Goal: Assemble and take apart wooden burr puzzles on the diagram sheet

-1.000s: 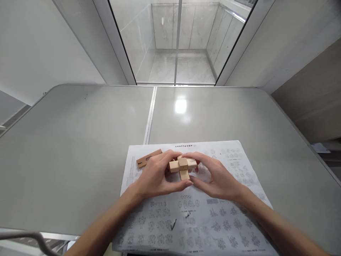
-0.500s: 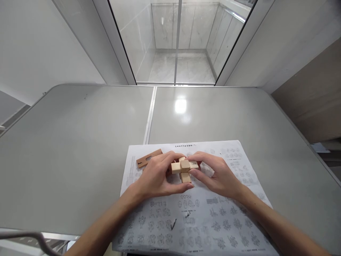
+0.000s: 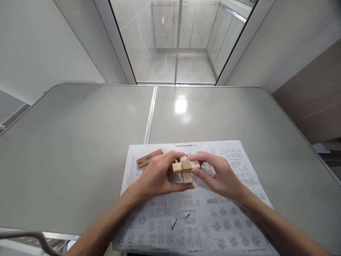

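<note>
Between my two hands is a cross-shaped wooden burr puzzle (image 3: pixel 186 166) of pale, interlocking blocks. My left hand (image 3: pixel 158 174) grips it front and back, index finger at the far block and thumb at the near one. With thumb and index finger, my right hand (image 3: pixel 217 174) pinches the right-hand block, which bears a dark mark. Just past my left hand lies a flat brown wooden piece (image 3: pixel 143 162) with a slot and a dark mark on it. Another bit of brown wood is partly hidden under that hand.
A large printed sheet (image 3: pixel 202 202) with rows of small diagrams lies beneath my hands. It rests on a grey table (image 3: pixel 87 142) with a metal seam strip (image 3: pixel 151 113). Behind the table is a glass window (image 3: pixel 165 42). A grey cable (image 3: pixel 23 234) runs at the lower left.
The burr puzzle has shifted very slightly to the right and tilted a little in my hands. Both hands keep nearly the same hold.
</note>
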Available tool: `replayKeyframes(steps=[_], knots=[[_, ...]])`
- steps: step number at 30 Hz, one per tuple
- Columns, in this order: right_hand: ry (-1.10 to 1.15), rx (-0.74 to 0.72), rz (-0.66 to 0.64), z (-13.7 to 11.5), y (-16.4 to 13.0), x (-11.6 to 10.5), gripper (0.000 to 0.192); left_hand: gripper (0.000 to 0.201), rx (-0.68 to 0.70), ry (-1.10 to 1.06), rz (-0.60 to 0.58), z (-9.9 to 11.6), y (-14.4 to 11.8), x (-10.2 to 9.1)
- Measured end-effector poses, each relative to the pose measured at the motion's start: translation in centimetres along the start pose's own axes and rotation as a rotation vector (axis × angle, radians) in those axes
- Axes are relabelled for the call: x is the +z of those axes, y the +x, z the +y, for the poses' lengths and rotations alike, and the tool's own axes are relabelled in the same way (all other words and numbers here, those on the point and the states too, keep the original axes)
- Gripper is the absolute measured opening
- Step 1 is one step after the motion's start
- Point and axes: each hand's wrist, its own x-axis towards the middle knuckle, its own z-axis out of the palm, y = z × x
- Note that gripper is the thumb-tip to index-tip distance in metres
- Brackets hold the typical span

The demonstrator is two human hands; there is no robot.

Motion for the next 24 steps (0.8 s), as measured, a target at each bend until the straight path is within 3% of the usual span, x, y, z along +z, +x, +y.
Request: replayKeyframes(steps=[6, 17, 24], knots=[[0.02, 0.0, 0.0, 0.02, -0.02, -0.01, 0.015, 0.034, -0.033, 0.032, 0.001, -0.03, -0.09, 0.07], [0.027, 0.002, 0.014, -0.22, 0.19, -0.04, 0.014, 0.032, -0.063, 0.005, 0.005, 0.15, -0.01, 0.05], [0.016, 0.024, 0.015, -0.23, 0.09, -0.11, 0.013, 0.045, -0.078, 0.028, -0.003, 0.09, -0.16, 0.12]])
